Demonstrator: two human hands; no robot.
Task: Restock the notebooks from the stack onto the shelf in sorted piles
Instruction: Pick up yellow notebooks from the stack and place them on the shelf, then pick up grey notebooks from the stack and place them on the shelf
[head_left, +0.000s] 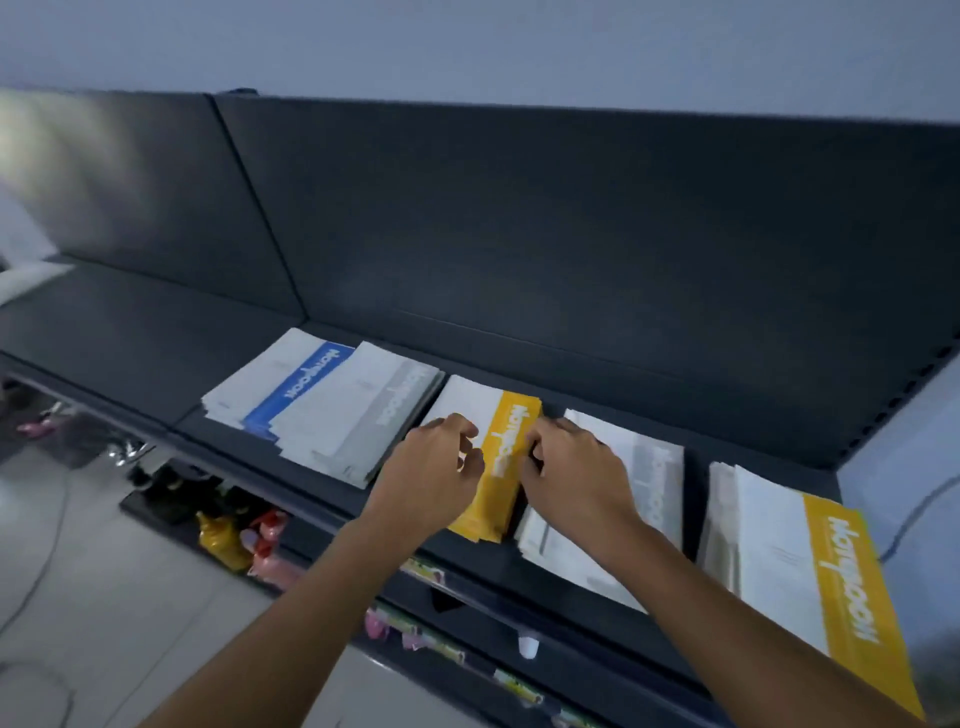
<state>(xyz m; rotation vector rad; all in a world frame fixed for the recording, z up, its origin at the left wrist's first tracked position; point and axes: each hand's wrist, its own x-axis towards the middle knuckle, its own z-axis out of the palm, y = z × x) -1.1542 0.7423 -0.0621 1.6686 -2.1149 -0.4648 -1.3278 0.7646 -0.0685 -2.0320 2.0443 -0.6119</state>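
Dark grey shelving with a plain back panel (519, 218) fills the view, and its top shelf (130, 338) carries five piles of notebooks side by side. Every pile lies flat with its long axis running from the shelf's front edge toward the back panel, and each cover has a coloured band with lettering down its right long side. From the left come a blue-band pile (270, 384), a grey-band pile (358, 421) overlapping its right edge, and a yellow-band pile (501, 415) in the middle. Then come a second grey-band pile (654, 483) and, near the shelf's right end, a taller stack (789, 566) topped by a yellow-band notebook. Both grips are on the yellow-band pile. The left grip (436, 467) lies over the white part of the top cover with its fingers curled down; whether it pinches anything cannot be told. The right grip (571, 467) curls its fingers round the pile's right long edge, its wrist lying across the second grey-band pile. Below the shelf, lower tiers hold small packaged goods, and yellow and pink bottles (228, 540) stand by the pale tiled floor (104, 597).
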